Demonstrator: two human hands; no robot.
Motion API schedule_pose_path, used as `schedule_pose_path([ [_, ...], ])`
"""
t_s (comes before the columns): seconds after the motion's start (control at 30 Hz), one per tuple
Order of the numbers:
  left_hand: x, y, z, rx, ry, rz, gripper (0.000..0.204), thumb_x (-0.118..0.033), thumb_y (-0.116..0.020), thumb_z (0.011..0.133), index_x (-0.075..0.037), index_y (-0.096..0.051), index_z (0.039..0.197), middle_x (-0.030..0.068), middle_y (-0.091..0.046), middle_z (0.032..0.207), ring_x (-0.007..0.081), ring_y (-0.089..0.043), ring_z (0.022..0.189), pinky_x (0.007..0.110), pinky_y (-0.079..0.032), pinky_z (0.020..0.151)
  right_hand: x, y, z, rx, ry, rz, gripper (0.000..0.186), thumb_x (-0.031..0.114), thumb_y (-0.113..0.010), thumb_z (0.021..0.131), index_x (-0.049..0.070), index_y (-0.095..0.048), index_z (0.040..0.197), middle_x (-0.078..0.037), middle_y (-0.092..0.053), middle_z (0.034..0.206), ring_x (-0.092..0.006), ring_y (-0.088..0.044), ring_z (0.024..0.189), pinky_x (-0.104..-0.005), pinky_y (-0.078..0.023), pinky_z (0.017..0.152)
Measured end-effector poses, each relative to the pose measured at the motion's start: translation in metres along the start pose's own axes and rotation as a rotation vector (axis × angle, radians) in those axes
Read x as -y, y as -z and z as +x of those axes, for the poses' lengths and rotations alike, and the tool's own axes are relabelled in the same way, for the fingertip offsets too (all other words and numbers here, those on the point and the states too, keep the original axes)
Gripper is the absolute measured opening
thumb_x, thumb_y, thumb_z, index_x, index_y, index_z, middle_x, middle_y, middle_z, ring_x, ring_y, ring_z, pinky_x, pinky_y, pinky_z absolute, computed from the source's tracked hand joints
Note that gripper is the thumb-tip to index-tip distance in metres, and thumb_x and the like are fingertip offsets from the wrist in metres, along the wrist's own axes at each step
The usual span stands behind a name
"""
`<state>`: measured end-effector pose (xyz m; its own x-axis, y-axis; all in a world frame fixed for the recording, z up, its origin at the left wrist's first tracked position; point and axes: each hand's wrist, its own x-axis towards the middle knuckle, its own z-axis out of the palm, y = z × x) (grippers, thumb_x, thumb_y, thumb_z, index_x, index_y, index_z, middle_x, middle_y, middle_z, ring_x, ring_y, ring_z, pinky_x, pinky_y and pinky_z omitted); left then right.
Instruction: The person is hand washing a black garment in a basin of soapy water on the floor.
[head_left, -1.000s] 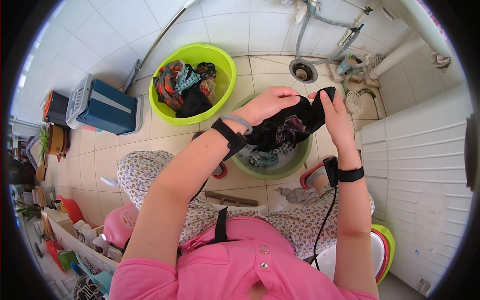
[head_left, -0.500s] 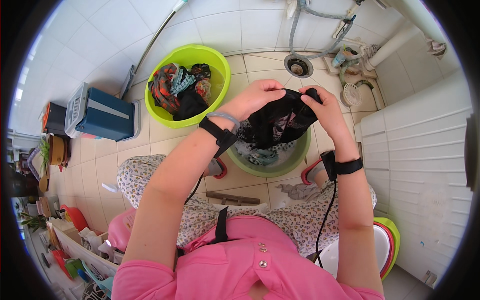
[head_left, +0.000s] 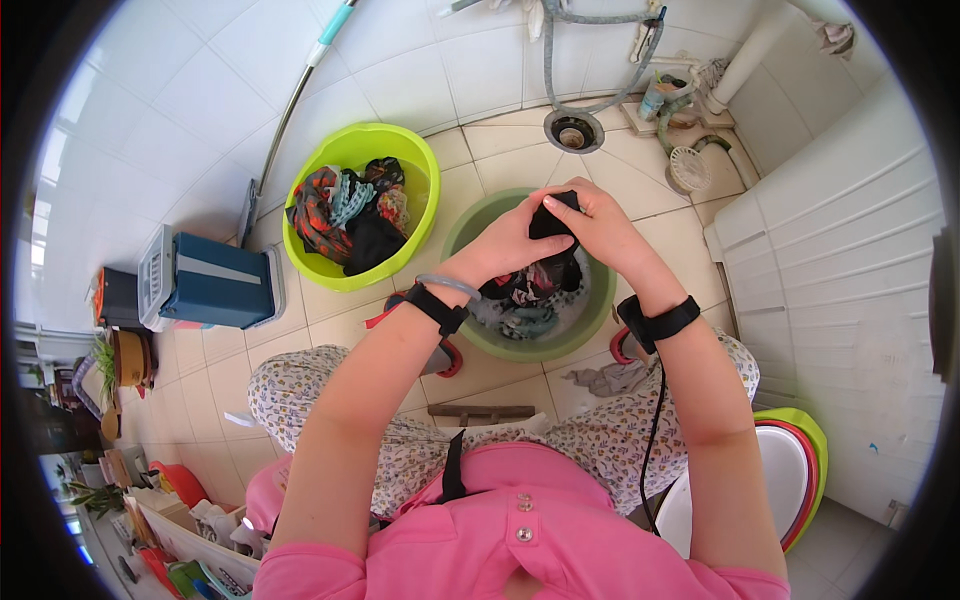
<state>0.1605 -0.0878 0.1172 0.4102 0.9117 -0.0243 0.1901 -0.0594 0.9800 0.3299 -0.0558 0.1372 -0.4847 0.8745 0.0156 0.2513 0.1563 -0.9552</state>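
Between my hands, above the green basin [head_left: 603, 310], is a piece of black garment [head_left: 555, 218]. My left hand [head_left: 512, 242] grips its left and lower side with the thumb laid across it. The fingers of my right hand [head_left: 598, 225] are closed round its upper right, the thumb pressed on the front. The garment's lower part, dark with a pinkish pattern [head_left: 537, 285], hangs down into the basin. There, a pale teal cloth [head_left: 525, 322] lies in sudsy water. Part of the basin is hidden by my hands and forearms.
At the left stands a lime-green tub [head_left: 432, 190] of wet clothes [head_left: 318, 215], beside a blue bucket [head_left: 222, 280]. A floor drain [head_left: 573, 131] lies beyond the basin. A ribbed white panel [head_left: 840, 290] borders the right, near stacked basins [head_left: 800, 490]. A grey rag [head_left: 612, 380] lies near my foot.
My hands have come closer together and lower, bunching the black garment that was held spread and raised between them. More of it now rests down in the basin.
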Motion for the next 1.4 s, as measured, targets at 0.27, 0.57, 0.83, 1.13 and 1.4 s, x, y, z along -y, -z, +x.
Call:
schedule_pose_path([
  [0.27,-0.021,0.010,-0.015,-0.062,0.156,-0.021,0.034,-0.029,-0.055,0.095,0.001,-0.062,0.108,0.0019,-0.064,0.092,0.0084,-0.056,0.084,0.025,-0.046,0.077,0.003,0.000,-0.004,0.066,-0.065,0.102,0.045,0.040,-0.060,0.089,0.000,-0.059,0.110,-0.011,-0.064,0.101,-0.0183,-0.059,0.091,-0.0309,-0.047,0.084],
  [0.57,-0.055,0.033,-0.024,-0.403,0.011,-0.440,0.029,-0.026,-0.058,0.093,0.001,-0.064,0.101,0.0019,-0.065,0.093,0.0081,-0.057,0.081,0.023,-0.046,0.073,-0.037,0.000,-0.004,0.281,-0.141,-0.308,0.033,0.015,-0.063,0.089,0.001,-0.055,0.117,-0.005,-0.064,0.100,-0.0136,-0.056,0.089,-0.0313,-0.045,0.083],
  [0.83,-0.031,0.037,-0.030,-0.337,0.056,-0.326,0.032,-0.017,-0.063,0.088,-0.004,-0.055,0.117,0.0016,-0.060,0.107,0.0101,-0.054,0.098,0.027,-0.044,0.086,0.002,-0.002,0.000,0.017,-0.152,0.377,0.026,0.017,-0.062,0.089,-0.001,-0.059,0.108,-0.003,-0.063,0.093,-0.0100,-0.057,0.086,-0.0264,-0.047,0.078],
  [1.13,-0.009,0.009,-0.017,-0.085,0.214,-0.212,0.026,-0.022,-0.063,0.091,0.000,-0.062,0.104,-0.0003,-0.063,0.091,0.0071,-0.057,0.083,0.024,-0.047,0.076,-0.002,-0.011,0.005,0.003,-0.069,0.339,0.027,0.027,-0.060,0.092,0.002,-0.054,0.101,0.001,-0.058,0.089,-0.0078,-0.053,0.082,-0.0242,-0.045,0.074],
  [1.4,-0.054,0.013,-0.024,-0.311,0.209,-0.396,0.025,-0.027,-0.066,0.089,-0.003,-0.063,0.096,0.0003,-0.063,0.082,0.0065,-0.056,0.069,0.022,-0.047,0.062,-0.022,-0.012,0.001,0.231,-0.019,0.309,0.039,0.027,-0.071,0.085,0.001,-0.052,0.107,-0.004,-0.060,0.094,-0.0107,-0.055,0.086,-0.0277,-0.046,0.078],
])
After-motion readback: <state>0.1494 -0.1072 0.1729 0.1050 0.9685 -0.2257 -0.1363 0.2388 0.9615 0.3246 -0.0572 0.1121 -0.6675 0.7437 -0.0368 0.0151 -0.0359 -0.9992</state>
